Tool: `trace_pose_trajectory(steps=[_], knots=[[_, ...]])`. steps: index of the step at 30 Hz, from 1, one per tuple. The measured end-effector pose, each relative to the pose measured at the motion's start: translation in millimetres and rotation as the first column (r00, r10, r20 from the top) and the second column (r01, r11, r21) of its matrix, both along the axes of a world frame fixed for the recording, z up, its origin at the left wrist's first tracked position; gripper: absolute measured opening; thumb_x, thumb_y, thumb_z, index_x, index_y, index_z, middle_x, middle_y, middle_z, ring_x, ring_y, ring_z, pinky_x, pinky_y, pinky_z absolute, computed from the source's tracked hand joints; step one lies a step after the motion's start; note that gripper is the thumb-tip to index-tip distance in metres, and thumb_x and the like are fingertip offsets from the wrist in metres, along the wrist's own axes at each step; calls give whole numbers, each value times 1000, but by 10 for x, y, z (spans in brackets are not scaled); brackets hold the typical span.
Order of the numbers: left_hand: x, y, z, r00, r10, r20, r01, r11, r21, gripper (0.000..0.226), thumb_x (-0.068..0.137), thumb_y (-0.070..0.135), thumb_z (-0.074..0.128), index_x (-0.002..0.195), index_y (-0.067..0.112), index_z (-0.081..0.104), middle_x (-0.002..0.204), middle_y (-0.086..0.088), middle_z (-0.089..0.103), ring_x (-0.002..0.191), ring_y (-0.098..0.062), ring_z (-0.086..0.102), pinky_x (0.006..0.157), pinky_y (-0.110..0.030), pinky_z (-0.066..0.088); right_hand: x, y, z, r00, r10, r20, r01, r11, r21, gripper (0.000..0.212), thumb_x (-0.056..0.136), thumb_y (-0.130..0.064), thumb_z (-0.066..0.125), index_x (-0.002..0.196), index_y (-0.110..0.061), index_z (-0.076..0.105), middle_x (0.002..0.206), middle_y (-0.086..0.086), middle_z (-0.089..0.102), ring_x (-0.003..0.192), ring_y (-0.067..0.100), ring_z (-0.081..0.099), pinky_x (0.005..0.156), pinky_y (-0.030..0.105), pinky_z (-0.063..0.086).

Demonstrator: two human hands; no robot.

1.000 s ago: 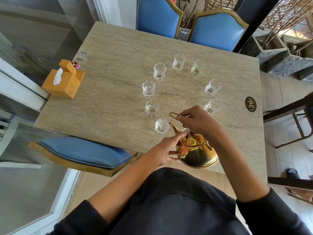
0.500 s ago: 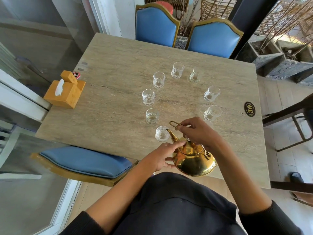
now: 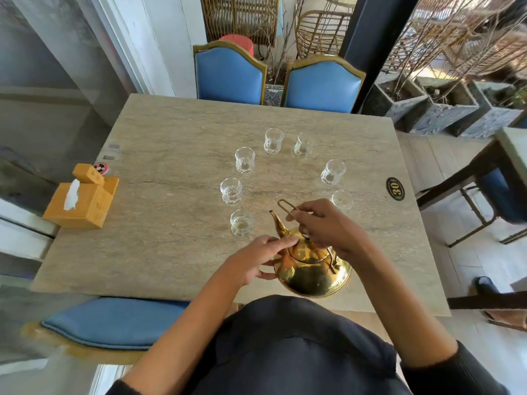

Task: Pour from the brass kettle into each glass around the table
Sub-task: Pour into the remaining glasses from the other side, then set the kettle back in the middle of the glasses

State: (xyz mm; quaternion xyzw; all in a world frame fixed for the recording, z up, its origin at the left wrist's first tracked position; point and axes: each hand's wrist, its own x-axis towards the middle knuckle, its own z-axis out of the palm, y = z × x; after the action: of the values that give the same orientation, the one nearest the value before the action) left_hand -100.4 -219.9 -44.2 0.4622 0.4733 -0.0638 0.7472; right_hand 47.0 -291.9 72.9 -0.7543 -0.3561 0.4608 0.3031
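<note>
The brass kettle [image 3: 313, 272] hangs over the near edge of the stone table [image 3: 171, 252], its spout pointing up and away to the left. My right hand [image 3: 322, 223] grips the thin wire handle from above. The fingers of my left hand [image 3: 256, 259] lie on the lid and the thumb presses the kettle's side. Several small cut glasses stand in a ring beyond it. The nearest glass [image 3: 241, 223] is just left of the spout, another glass [image 3: 342, 199] peeks out behind my right hand, and a far glass [image 3: 273, 141] stands at the ring's top.
An orange tissue box [image 3: 81, 201] sits at the table's left edge and a black number plaque [image 3: 395, 189] at its right. Two blue chairs [image 3: 322, 86] stand at the far side, a blue chair seat [image 3: 114, 320] near left, and another table [image 3: 510, 149] to the right.
The spout has lifted off the glass it was tipped over, and that glass is now out of sight behind the kettle or my hands. Both hands keep their hold. The view has shifted.
</note>
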Motion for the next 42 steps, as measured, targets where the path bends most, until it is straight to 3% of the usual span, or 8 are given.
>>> trace_pose_trajectory(steps=[13, 17, 20, 25, 29, 33, 38, 42], knots=[[188, 769, -56, 998, -34, 58, 24, 987, 160, 68, 79, 57, 89, 129, 18, 66, 120, -8, 76, 105, -21, 75, 82, -32, 57, 9, 381, -25, 959, -213, -187, 238, 963, 123, 20, 103, -13, 50, 105, 1, 64, 63, 1, 54, 47, 11, 48, 46, 27, 39], [251, 901, -186, 999, -9, 32, 0, 970, 243, 110, 46, 88, 89, 126, 15, 69, 117, -8, 79, 109, -24, 74, 98, -39, 57, -27, 499, -118, 926, -301, -229, 342, 925, 165, 20, 103, -12, 49, 106, 3, 62, 65, 2, 54, 48, 11, 48, 45, 26, 40], [304, 981, -338, 1000, 13, 10, -15, 959, 284, 118, 37, 92, 88, 120, 9, 71, 110, -9, 81, 101, -26, 79, 100, -42, 60, -8, 569, -208, 894, -361, -265, 410, 898, 161, 18, 104, -11, 48, 105, 2, 61, 65, 2, 54, 47, 11, 47, 45, 26, 40], [363, 1021, -320, 999, 24, 24, -29, 959, 281, 87, 61, 69, 93, 122, 11, 69, 105, -5, 79, 86, -17, 79, 72, -25, 53, 127, 666, -337, 864, -394, -314, 449, 885, 125, 18, 105, -10, 46, 106, -1, 61, 66, 1, 54, 49, 11, 47, 47, 28, 40], [511, 1035, -266, 999, -7, -46, 24, 922, 386, 46, 85, 57, 83, 99, 15, 67, 93, 4, 78, 73, -7, 76, 66, -22, 51, 269, 765, -451, 857, -394, -332, 445, 890, 93, 18, 106, -11, 43, 104, -2, 58, 70, 2, 54, 50, 9, 49, 50, 27, 43], [687, 1090, -236, 993, -11, -116, 62, 893, 445, 34, 93, 54, 77, 102, 23, 63, 91, 10, 70, 77, -3, 68, 73, -22, 52, 449, 891, -561, 864, -371, -341, 415, 907, 67, 18, 106, -11, 42, 99, -5, 56, 73, 3, 56, 53, 10, 51, 52, 28, 45], [897, 1243, -323, 991, 4, -136, 53, 910, 411, 28, 94, 55, 76, 91, 39, 53, 97, 13, 67, 99, -16, 72, 97, -37, 56, 674, 1095, -716, 883, -349, -314, 378, 925, 34, 19, 106, -11, 41, 96, -5, 55, 74, 5, 58, 56, 13, 54, 57, 31, 47], [1027, 1412, -481, 980, -72, -184, 158, 845, 511, 38, 96, 63, 68, 107, 27, 68, 101, 5, 75, 97, -17, 72, 86, -33, 57, 840, 1272, -877, 901, -336, -275, 352, 936, 10, 20, 105, -10, 39, 93, -6, 56, 71, 6, 59, 60, 15, 55, 65, 36, 46]])
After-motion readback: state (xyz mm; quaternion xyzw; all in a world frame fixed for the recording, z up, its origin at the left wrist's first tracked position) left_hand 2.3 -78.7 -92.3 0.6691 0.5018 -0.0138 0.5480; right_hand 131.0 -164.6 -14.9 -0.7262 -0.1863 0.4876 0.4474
